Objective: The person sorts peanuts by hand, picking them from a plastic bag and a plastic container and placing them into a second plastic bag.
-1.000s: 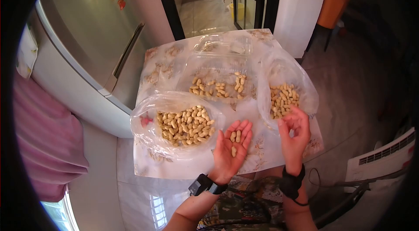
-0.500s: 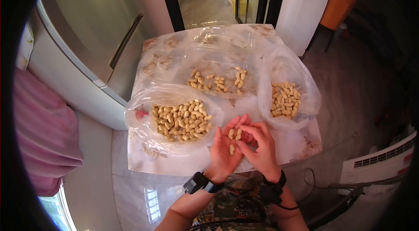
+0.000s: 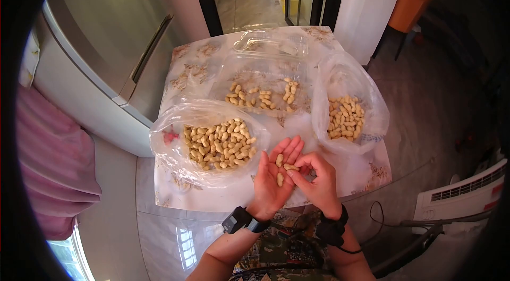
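Observation:
My left hand (image 3: 272,185) is palm up above the table's front edge, its fingers stretched out. Two peanuts in their shells rest on it, one peanut (image 3: 279,160) near the fingers and another (image 3: 280,179) on the palm. Over that palm, my right hand (image 3: 316,180) is closed, thumb and index finger pinching a third peanut (image 3: 290,167). Left of the hands lies an opened plastic bag (image 3: 164,121) with a large heap of peanuts (image 3: 219,144). A second plastic bag (image 3: 375,121) at the right holds a smaller heap (image 3: 346,118).
Behind the bags, a clear plastic box (image 3: 255,68) with its lid raised contains several peanuts (image 3: 265,99). All stand on a patterned table (image 3: 186,76). A fridge (image 3: 114,31) is at the left, an orange chair (image 3: 409,9) at the back right, and a white appliance (image 3: 457,193) at the right.
My right fingers have turned one peanut sideways and lifted it from the other two on my left palm. My left fingers are straighter. The view has shifted slightly.

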Demonstrator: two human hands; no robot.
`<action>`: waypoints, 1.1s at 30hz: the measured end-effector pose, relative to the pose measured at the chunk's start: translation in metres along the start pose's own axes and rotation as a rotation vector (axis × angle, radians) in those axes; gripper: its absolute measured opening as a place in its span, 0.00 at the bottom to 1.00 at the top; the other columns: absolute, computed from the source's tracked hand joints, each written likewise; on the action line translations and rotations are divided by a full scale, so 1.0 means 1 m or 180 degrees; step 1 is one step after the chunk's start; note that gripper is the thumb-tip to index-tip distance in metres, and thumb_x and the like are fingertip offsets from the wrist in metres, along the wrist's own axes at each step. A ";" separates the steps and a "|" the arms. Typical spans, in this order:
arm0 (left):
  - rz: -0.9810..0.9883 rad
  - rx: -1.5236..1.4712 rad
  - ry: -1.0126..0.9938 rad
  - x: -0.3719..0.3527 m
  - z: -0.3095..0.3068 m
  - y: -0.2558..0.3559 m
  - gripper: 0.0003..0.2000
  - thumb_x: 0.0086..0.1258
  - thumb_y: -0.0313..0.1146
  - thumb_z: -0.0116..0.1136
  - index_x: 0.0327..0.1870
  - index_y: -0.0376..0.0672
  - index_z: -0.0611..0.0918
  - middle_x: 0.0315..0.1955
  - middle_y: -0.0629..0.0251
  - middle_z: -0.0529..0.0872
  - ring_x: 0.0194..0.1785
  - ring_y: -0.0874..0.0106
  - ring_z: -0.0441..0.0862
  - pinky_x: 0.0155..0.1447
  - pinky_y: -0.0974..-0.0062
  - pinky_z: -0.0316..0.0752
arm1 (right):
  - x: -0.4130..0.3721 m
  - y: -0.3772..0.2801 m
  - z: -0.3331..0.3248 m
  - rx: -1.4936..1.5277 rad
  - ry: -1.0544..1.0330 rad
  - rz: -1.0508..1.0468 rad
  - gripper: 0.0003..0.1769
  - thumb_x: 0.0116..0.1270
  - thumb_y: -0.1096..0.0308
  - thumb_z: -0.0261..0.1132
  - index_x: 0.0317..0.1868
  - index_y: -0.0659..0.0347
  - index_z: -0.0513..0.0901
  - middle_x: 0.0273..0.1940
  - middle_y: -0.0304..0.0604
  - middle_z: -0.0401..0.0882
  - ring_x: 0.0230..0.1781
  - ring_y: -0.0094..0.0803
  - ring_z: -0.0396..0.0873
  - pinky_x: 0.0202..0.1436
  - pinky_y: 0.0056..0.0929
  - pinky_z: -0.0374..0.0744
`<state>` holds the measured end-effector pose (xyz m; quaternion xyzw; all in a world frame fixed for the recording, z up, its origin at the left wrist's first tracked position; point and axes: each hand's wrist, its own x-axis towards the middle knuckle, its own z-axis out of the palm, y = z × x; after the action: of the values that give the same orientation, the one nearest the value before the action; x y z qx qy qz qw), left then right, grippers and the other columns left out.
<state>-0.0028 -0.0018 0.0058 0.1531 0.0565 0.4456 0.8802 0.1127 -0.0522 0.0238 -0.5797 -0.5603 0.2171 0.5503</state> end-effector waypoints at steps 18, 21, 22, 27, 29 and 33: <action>-0.0010 -0.0003 0.0055 0.000 -0.001 -0.001 0.29 0.79 0.54 0.33 0.71 0.40 0.64 0.73 0.52 0.60 0.77 0.59 0.54 0.75 0.58 0.56 | 0.001 -0.001 -0.001 -0.0054 -0.0061 -0.0111 0.09 0.58 0.76 0.70 0.38 0.62 0.79 0.32 0.40 0.78 0.29 0.28 0.78 0.32 0.24 0.76; -0.0006 0.0037 0.0067 0.000 -0.001 0.000 0.30 0.79 0.54 0.33 0.71 0.40 0.64 0.73 0.52 0.60 0.77 0.59 0.54 0.75 0.58 0.56 | 0.001 -0.001 -0.001 -0.0047 -0.0069 -0.0113 0.09 0.58 0.76 0.70 0.38 0.62 0.79 0.32 0.40 0.78 0.29 0.28 0.78 0.32 0.24 0.76; -0.0005 0.0037 0.0068 0.000 0.000 0.000 0.30 0.79 0.54 0.33 0.71 0.40 0.64 0.73 0.52 0.60 0.77 0.59 0.54 0.75 0.58 0.56 | 0.001 -0.001 0.000 -0.0047 -0.0066 -0.0118 0.09 0.58 0.77 0.70 0.38 0.62 0.79 0.32 0.40 0.78 0.29 0.29 0.78 0.32 0.24 0.76; -0.0016 0.0005 0.0092 0.000 0.000 0.000 0.30 0.79 0.54 0.33 0.71 0.40 0.64 0.73 0.52 0.61 0.77 0.59 0.54 0.75 0.58 0.56 | 0.001 -0.001 -0.001 -0.0058 -0.0078 -0.0108 0.09 0.58 0.77 0.70 0.38 0.62 0.79 0.32 0.40 0.78 0.29 0.29 0.78 0.33 0.24 0.77; -0.0014 0.0012 0.0096 0.000 0.000 0.000 0.30 0.79 0.54 0.33 0.71 0.40 0.64 0.73 0.52 0.61 0.77 0.59 0.54 0.75 0.58 0.56 | 0.001 -0.001 0.000 -0.0054 -0.0063 -0.0113 0.09 0.57 0.77 0.70 0.38 0.62 0.79 0.32 0.40 0.78 0.29 0.29 0.78 0.33 0.24 0.76; -0.0001 0.0030 0.0087 0.000 -0.001 -0.001 0.30 0.79 0.54 0.34 0.71 0.40 0.64 0.73 0.52 0.61 0.77 0.59 0.55 0.75 0.58 0.55 | 0.001 0.001 0.000 -0.0053 -0.0060 -0.0147 0.09 0.58 0.77 0.70 0.38 0.62 0.79 0.32 0.40 0.78 0.29 0.28 0.78 0.33 0.24 0.76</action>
<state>-0.0021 -0.0016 0.0049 0.1512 0.0706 0.4473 0.8787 0.1133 -0.0516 0.0233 -0.5691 -0.5805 0.2051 0.5450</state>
